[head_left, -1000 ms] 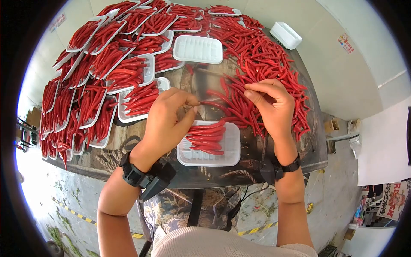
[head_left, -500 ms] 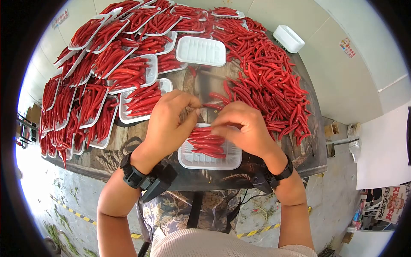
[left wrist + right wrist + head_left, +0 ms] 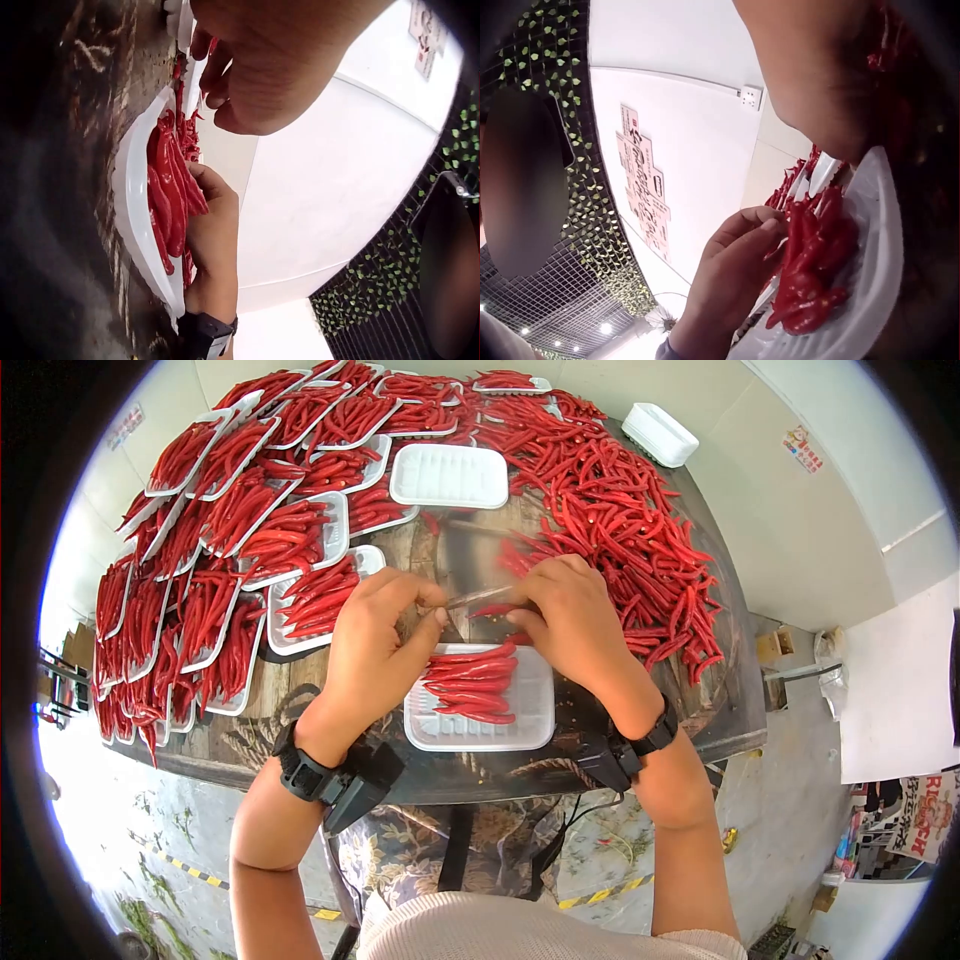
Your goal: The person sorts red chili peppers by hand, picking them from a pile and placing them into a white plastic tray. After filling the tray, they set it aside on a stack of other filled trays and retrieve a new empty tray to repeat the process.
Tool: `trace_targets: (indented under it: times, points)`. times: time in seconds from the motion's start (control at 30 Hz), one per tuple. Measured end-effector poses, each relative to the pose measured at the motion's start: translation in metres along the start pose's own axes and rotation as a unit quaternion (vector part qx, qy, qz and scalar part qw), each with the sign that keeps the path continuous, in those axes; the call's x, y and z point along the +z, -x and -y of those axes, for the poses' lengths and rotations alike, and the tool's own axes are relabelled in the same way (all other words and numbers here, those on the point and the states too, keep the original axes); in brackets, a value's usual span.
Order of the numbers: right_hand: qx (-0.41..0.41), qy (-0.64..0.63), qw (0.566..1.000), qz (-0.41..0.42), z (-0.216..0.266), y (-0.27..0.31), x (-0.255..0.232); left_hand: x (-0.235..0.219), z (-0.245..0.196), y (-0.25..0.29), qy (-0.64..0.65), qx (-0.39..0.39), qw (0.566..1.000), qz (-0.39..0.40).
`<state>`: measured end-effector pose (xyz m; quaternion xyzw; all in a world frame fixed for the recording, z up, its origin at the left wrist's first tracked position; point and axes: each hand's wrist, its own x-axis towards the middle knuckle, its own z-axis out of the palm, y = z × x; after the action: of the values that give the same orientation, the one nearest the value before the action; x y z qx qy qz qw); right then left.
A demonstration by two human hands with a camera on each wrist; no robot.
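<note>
Over the far edge of a white foam tray (image 3: 535, 705), both hands come close together. A row of red chili peppers (image 3: 470, 685) lies in that tray. My left hand (image 3: 385, 635) pinches the end of a thin, blurred chili pepper (image 3: 480, 598) between thumb and forefinger. From the other side, my right hand (image 3: 575, 620) has its bent fingers at the opposite end of it. In the left wrist view the tray (image 3: 131, 187) shows side-on, with the right hand (image 3: 214, 232) behind its peppers. The right wrist view shows the left hand (image 3: 735, 259) with thumb and forefinger together.
A large heap of loose chili peppers (image 3: 640, 550) covers the table's right side. Filled trays (image 3: 300, 535) overlap along the left and back. An unfilled tray (image 3: 450, 475) lies behind the hands, and a stack of trays (image 3: 660, 435) stands at the back right.
The right hand has come left from the pepper heap to the left hand, its fingers now at the pinched pepper. The left hand stays nearly in place; the view has shifted slightly.
</note>
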<state>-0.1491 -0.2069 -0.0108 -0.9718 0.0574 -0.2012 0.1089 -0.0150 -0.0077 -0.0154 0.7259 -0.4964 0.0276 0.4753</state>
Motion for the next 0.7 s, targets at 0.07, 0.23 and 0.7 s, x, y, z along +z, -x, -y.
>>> trace_targets:
  times: [0.07,0.23,0.7]
  points:
    - [-0.008,-0.043,0.998,-0.055,0.0,0.001,0.0,0.0,0.001,0.0,-0.006,0.007,1.0,-0.003]
    - [-0.055,-0.203,0.972,-0.109,0.024,0.004,-0.015,-0.001,0.002,-0.001,-0.019,0.006,1.0,-0.02]
    - [-0.101,-0.19,0.974,-0.066,0.03,0.01,-0.01,-0.003,-0.001,-0.003,-0.011,0.0,1.0,-0.028]
